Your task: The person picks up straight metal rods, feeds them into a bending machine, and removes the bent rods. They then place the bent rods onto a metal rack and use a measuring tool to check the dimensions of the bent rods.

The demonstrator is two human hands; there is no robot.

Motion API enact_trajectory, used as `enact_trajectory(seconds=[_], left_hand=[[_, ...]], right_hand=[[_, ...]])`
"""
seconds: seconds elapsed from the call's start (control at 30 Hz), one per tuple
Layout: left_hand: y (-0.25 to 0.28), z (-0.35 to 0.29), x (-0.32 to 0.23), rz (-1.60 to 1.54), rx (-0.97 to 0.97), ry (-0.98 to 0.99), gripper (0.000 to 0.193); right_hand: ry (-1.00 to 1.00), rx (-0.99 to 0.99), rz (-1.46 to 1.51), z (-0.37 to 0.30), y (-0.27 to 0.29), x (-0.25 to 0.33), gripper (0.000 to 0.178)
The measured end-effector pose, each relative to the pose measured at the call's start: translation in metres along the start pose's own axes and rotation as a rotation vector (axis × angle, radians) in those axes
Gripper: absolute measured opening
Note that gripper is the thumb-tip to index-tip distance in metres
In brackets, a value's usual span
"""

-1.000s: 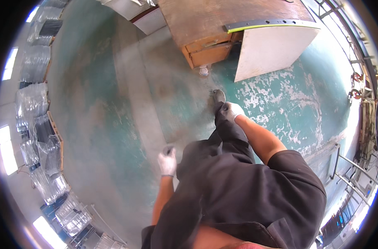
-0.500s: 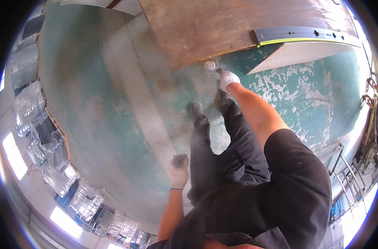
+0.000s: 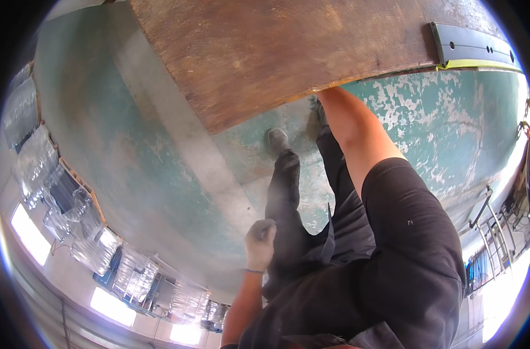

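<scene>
My left hand (image 3: 259, 247), in a pale work glove with darkened fingertips, hangs beside my left thigh with its fingers curled in. Whether anything small is inside the curl I cannot make out. My right forearm (image 3: 354, 119) reaches forward and passes beneath the near edge of a brown wooden tabletop (image 3: 265, 52). That board hides my right hand completely, along with anything it touches or holds. On the tabletop's right part, along the near edge, lies a long grey metal bar (image 3: 471, 46) with round holes and a yellow-green strip (image 3: 480, 63) along its near side.
Worn green floor (image 3: 137, 139) with peeled pale patches surrounds my shoes (image 3: 278, 141). Film-wrapped goods (image 3: 38, 157) line the left wall. A metal tube frame (image 3: 490, 232) stands at the right. The tabletop's near left corner (image 3: 212, 131) juts toward me.
The tabletop now covers more of the view and hides my right hand and the small white round object that was near it. My left hand has shifted slightly right in view.
</scene>
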State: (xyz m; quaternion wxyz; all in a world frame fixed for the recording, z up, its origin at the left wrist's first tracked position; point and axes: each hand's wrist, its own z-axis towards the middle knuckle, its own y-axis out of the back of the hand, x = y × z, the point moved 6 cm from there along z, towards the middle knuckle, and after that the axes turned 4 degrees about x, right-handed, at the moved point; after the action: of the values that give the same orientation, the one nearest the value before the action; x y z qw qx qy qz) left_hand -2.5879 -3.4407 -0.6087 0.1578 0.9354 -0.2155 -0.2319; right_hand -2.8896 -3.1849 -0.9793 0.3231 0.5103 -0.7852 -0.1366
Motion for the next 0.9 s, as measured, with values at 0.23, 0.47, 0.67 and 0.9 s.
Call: enact_trajectory(seconds=[0.23, 0.47, 0.67, 0.9], left_hand=[[0.020, 0.029, -0.026, 0.068, -0.008, -0.086, 0.017], [0.016, 0.039, -0.031, -0.008, 0.088, -0.042, 0.028], [-0.013, 0.061, -0.046, -0.487, 0.454, 0.141, 0.057], [-0.078, -0.001, -0.219, -0.458, 0.904, 0.147, 0.082]], right_hand=[[0.023, 0.030, 0.036, 0.006, -0.006, -0.010, 0.059], [0.158, -0.058, 0.203, -0.132, 0.030, -0.010, 0.043], [0.083, -0.279, 0.299, -0.393, 0.158, -0.004, 0.030], [0.075, -0.413, 0.281, -0.640, 0.296, 0.015, 0.018]])
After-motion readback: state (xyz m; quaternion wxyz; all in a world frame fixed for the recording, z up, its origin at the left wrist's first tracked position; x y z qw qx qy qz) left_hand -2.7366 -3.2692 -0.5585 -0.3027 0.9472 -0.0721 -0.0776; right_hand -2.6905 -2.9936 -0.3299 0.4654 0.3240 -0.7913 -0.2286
